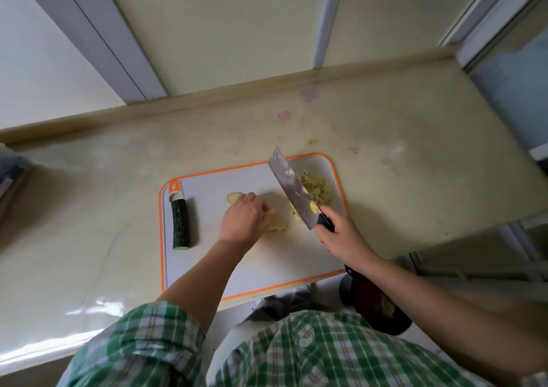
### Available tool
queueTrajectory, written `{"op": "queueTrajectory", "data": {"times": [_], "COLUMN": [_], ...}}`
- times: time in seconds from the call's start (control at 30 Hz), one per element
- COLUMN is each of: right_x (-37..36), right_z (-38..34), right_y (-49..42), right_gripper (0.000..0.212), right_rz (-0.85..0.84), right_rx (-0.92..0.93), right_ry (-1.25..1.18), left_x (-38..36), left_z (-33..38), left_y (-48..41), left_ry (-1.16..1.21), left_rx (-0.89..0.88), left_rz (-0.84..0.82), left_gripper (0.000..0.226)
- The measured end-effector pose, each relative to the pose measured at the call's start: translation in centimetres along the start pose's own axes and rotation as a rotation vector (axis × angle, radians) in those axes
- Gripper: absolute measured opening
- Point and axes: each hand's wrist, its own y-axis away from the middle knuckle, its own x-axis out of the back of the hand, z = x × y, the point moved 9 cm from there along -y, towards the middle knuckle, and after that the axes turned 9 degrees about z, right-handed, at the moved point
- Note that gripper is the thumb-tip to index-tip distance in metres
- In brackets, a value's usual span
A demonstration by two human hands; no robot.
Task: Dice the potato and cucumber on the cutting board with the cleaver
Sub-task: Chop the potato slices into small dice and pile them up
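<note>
A white cutting board [207, 185] with an orange rim lies on the counter. A dark green cucumber piece [181, 224] lies along its left side. My left hand [244, 219] rests with curled fingers on pale potato slices [277, 226] in the board's middle; one slice [232, 197] peeks out behind it. My right hand [341, 235] grips the black handle of the cleaver [292, 187], whose blade is raised and tilted above the board. A heap of diced potato [317, 189] sits at the board's far right corner.
The cream counter [400, 155] ends at a raised back ledge against the wall. Its right edge drops off near a window frame [504, 69]. A dark round bin [376, 306] stands on the floor below the board's near right corner.
</note>
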Motion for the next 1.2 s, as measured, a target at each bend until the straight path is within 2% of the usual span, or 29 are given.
{"op": "queueTrajectory", "data": {"times": [0.1, 0.27, 0.37, 0.5, 0.6, 0.7, 0.87, 1.03, 1.2], "right_x": [-0.1, 0.0, -0.1, -0.5, -0.6, -0.6, -1.2, -1.3, -0.9], "right_z": [0.0, 0.3, 0.4, 0.5, 0.6, 0.7, 0.5, 0.4, 0.2], "right_y": [0.0, 0.0, 0.0, 0.1, 0.0, -0.1, -0.2, -0.4, -0.8], "right_gripper": [0.014, 0.005, 0.007, 0.006, 0.007, 0.012, 0.015, 0.016, 0.017], "right_rz": [-0.004, -0.011, -0.02, -0.043, -0.037, -0.037, -0.063, -0.068, -0.06], "right_rx": [-0.001, 0.001, 0.007, 0.01, 0.004, -0.014, -0.013, -0.01, -0.007], "right_ry": [-0.004, -0.001, 0.013, 0.023, 0.023, 0.02, 0.046, 0.06, 0.044], "left_x": [-0.9, -1.6, -2.1, -1.9, -0.5, 0.0, -0.1, -0.3, 2.4], "left_z": [2.1, 2.5, 2.5, 2.4, -0.1, -2.9, -3.4, -3.4, -4.5], "left_y": [-0.4, 0.5, 0.7, 0.6, 1.0, 2.0, 2.5, 2.1, 1.5], "left_ry": [-0.035, -0.068, -0.117, -0.092, -0.016, -0.067, -0.114, -0.222, -0.01], "left_rx": [-0.142, -0.25, -0.283, -0.219, -0.04, 0.077, 0.128, 0.122, 0.261], "left_rz": [-0.065, -0.085, -0.102, -0.063, 0.041, 0.032, 0.013, -0.026, 0.184], "left_gripper": [0.026, 0.038, 0.04, 0.038, 0.039, 0.035, 0.023, 0.025, 0.016]}}
